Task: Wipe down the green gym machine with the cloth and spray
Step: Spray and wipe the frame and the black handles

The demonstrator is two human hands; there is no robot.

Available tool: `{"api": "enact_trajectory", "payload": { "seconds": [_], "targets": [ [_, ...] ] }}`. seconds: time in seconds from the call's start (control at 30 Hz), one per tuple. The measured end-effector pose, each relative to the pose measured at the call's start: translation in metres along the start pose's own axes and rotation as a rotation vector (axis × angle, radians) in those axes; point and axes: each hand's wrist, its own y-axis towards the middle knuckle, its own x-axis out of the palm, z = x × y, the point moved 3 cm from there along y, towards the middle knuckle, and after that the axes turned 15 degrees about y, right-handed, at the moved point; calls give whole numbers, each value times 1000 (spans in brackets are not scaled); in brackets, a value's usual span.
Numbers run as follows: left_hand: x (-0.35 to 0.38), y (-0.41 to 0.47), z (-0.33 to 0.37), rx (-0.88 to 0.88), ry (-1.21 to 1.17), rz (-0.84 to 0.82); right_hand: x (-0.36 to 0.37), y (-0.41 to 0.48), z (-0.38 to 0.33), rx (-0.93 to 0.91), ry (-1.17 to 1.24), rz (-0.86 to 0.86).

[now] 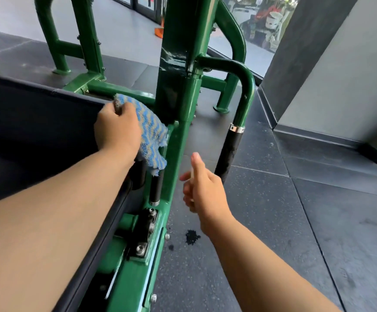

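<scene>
While your left hand [117,129] grips the blue-and-tan striped cloth [151,136], fingers curled round a bunched fold at its top, the cloth lies pressed against the green machine [178,52] where the upright post meets the sloping frame rail, at about eleven o'clock from the middle of the view. The loose end of the cloth hangs down over the rail, just above a short black peg [155,188] at its six o'clock. Your left forearm lies across the black pad [36,136], which fills the nine o'clock side and butts against the rail. Your right hand [203,190] hovers apart from the machine at five o'clock of the cloth, holding nothing: thumb raised, fingers loosely curled. At that hand's one o'clock, a curved green handle with a black grip [228,152] comes down close beside the post. A bolted steel bracket [146,233] sits on the rail at six o'clock. A dark wet patch [192,237] marks the rubber floor tiles [307,210] just beside the rail. A grey wall [340,75] closes off the two o'clock side. The post face above the cloth shows a wet sheen.
</scene>
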Motion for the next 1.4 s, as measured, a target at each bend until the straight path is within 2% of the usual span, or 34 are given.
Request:
{"api": "enact_trajectory", "payload": {
  "seconds": [0.07, 0.17, 0.37, 0.7, 0.93, 1.2, 1.27, 1.4],
  "targets": [
    [-2, 8, -14, -56, 8, 5, 13, 17, -15, 135, 58, 79],
    [2, 10, -32, -113, -7, -38, 33, 41, -28, 188, 50, 158],
    [7, 11, -57, -162, 14, -129, 61, 78, -36, 75, -214, 163],
    [19, 5, -98, -178, 130, -347, 51, 60, 34, 201, -286, 140],
    [35, -2, -113, -242, 98, -478, 42, 48, 70, 298, -265, 102],
    [47, -19, -121, -162, 238, -629, 37, 33, 94, 330, -215, 42],
    [48, -20, -125, -172, 254, -647, 34, 33, 97, 307, -244, 48],
    [51, -21, -137, -247, 218, -715, 14, 12, 127, 412, -230, 26]
  ]
}}
